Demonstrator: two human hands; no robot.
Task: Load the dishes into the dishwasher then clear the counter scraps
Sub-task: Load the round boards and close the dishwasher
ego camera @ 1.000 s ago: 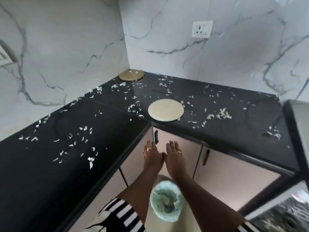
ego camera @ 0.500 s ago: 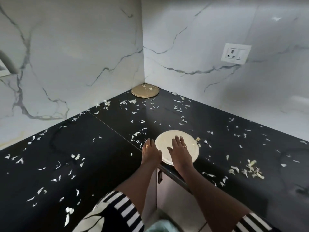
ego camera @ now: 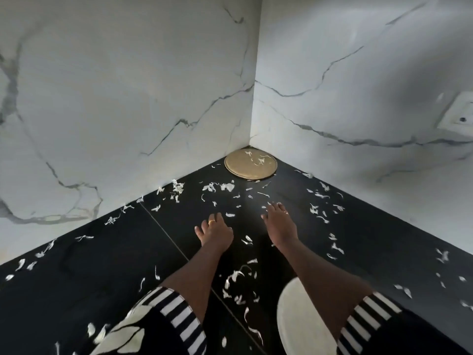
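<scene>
Scraps (ego camera: pixel 231 280) litter the bench (ego camera: pixel 76 278), two plates (ego camera: pixel 250 163) remain unloaded, both hands (ego camera: pixel 216 230) spread, empty.

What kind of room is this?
Probably a kitchen corner: a glossy black stone counter strewn with white food scraps, marble-patterned white wall tiles, and a round cream plate.

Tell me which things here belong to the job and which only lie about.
Belong to the job:
- white scraps strewn on the black counter
- cream plate under the right forearm
- gold plate in the corner
- left hand, right hand, both empty

Just there:
- wall socket
- marble wall
</scene>
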